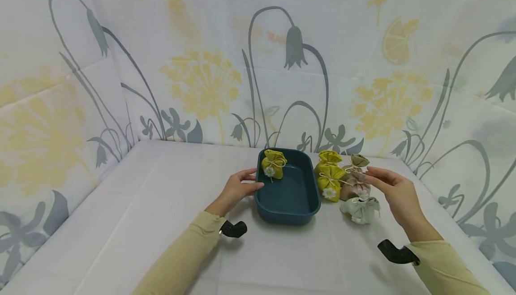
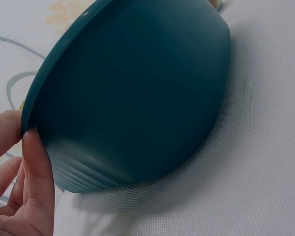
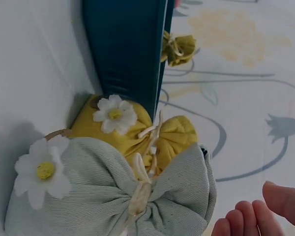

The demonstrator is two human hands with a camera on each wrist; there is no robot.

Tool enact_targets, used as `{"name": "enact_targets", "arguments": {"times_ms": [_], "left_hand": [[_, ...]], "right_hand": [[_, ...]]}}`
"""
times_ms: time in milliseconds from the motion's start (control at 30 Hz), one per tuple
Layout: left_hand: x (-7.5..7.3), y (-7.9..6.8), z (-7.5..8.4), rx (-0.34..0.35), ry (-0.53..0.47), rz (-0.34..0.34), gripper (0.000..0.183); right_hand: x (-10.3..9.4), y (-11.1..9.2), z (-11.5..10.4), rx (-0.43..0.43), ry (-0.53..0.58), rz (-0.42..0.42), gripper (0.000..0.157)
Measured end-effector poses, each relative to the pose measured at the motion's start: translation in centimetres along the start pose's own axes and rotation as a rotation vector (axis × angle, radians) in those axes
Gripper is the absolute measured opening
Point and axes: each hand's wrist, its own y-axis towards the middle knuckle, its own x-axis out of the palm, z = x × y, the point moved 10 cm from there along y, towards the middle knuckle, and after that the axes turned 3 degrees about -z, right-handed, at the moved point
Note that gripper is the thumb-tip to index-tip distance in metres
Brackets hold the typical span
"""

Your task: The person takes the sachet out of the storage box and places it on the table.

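A deep teal dish [image 1: 288, 214] stands on the white table, a yellow drawstring pouch [image 1: 275, 163] with a white flower inside at its far left. My left hand [image 1: 238, 190] pinches the dish's left rim between thumb and fingers, shown close up in the left wrist view. Over the beige-brown pouches [image 1: 350, 192], right of the dish, my right hand [image 1: 397, 194] reaches in with its fingertips near the upper pouch's gathered neck. In the right wrist view its thumb and loosely bent fingers show nothing between them.
Two yellow pouches [image 1: 330, 183] stand close against the dish's right side. A pale grey-green pouch [image 1: 360, 210] with a white flower lies nearest, in front of the brown ones. Behind the table hangs a flower-patterned cloth [image 1: 274, 84].
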Motion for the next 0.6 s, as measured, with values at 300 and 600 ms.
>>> {"name": "enact_targets", "arguments": {"times_ms": [300, 600], "left_hand": [[-0.2, 1.1, -1.1, 0.014, -0.008, 0.029, 0.06], [-0.2, 1.0, -1.2, 0.026, -0.014, 0.028, 0.06]], "right_hand": [[2.2, 0.2, -1.8, -0.064, 0.209, -0.05, 0.017], [4.4, 0.3, -3.4, -0.078, 0.226, -0.102, 0.018]]}}
